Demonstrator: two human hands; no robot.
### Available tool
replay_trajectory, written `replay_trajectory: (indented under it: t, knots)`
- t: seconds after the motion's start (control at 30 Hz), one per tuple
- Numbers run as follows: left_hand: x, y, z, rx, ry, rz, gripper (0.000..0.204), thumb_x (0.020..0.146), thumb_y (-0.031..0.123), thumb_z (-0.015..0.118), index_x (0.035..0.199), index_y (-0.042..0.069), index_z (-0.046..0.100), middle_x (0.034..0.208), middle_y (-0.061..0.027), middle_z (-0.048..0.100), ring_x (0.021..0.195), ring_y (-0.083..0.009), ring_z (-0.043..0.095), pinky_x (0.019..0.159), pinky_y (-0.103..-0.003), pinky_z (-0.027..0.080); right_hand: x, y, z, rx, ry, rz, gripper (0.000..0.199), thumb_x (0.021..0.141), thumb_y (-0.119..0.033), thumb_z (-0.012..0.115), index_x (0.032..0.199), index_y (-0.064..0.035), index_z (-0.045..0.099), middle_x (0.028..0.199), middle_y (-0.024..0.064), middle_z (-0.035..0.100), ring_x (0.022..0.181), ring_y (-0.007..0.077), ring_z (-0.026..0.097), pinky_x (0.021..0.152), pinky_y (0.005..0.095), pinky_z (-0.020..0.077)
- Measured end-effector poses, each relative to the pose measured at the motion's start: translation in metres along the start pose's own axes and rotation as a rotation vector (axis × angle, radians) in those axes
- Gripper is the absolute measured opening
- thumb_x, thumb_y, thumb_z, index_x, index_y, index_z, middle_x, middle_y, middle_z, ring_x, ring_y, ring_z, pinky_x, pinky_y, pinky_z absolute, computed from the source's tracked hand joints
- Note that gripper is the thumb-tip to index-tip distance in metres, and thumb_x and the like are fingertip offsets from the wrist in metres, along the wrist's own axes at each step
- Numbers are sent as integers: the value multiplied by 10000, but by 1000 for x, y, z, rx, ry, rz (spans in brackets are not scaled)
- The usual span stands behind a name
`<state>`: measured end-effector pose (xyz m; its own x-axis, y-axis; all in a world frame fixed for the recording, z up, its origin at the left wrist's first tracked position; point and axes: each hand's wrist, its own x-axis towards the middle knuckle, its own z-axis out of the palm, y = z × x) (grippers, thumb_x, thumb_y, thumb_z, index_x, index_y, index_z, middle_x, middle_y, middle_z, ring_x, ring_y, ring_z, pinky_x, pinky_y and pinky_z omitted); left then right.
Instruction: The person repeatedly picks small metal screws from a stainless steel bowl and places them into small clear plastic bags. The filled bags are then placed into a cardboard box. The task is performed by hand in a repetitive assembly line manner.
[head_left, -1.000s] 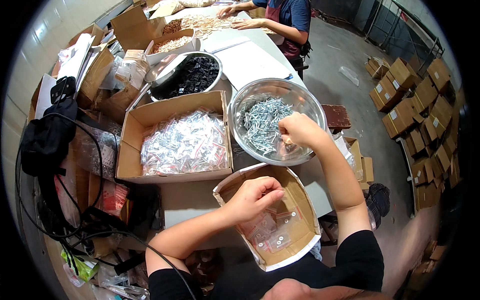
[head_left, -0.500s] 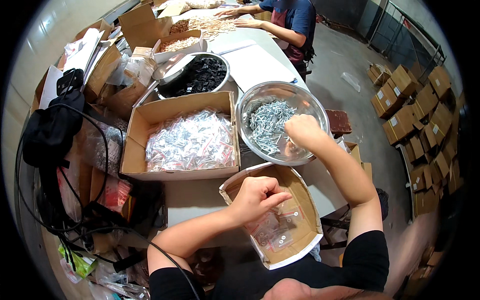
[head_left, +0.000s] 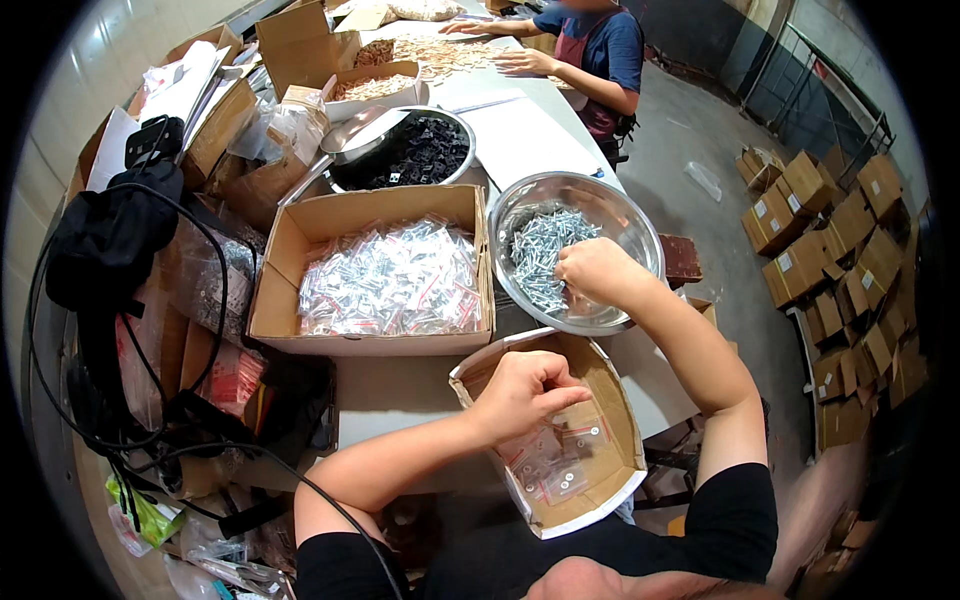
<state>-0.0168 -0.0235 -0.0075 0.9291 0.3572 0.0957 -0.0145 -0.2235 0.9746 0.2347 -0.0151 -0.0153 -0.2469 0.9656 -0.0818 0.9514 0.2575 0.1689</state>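
Note:
My right hand (head_left: 597,272) reaches into a steel bowl (head_left: 648,235) of silvery screws (head_left: 540,250). Its fingers are curled together against the right side of the pile, and their tips are hidden. Over a shallow cardboard tray (head_left: 625,480) close to my body, my left hand (head_left: 528,396) is closed in a pinch, thumb against the fingers; whatever it may hold cannot be made out. Small clear zip bags (head_left: 565,480) with little white round pieces inside lie in that tray. Left of the bowl, a cardboard box (head_left: 370,347) holds a heap of filled clear bags (head_left: 390,280).
Behind the box stands a basin of black parts (head_left: 425,150), with a metal scoop (head_left: 365,140) at its rim. A co-worker (head_left: 600,60) handles small wooden pieces (head_left: 440,58) at the far end. A black cable (head_left: 300,480) crosses my left forearm. Cartons (head_left: 830,270) are stacked at right.
My right hand has shifted slightly left and down, closer onto the screws. The left hand stays nearly in place, still pinched. The whole view has shifted a little.

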Motion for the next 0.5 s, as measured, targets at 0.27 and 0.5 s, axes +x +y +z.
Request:
replay_trajectory:
  t: [0.27,0.5]
  knots:
    - [7,-16,8,-226,75,17,131,863,102,737,853,-21,694,918,-40,646,793,-85,593,708,-248,488,0,-6,-15,-95,-123,160,193,660,-204,767,772,-50,731,784,123,709,754,278,717,658,381,576]
    - [3,-21,2,-353,-52,31,218,855,89,746,710,0,610,958,-65,656,802,-81,594,714,-234,491,-1,-2,-19,-95,-127,177,178,680,-178,732,798,-46,731,818,127,716,756,285,711,664,377,572]
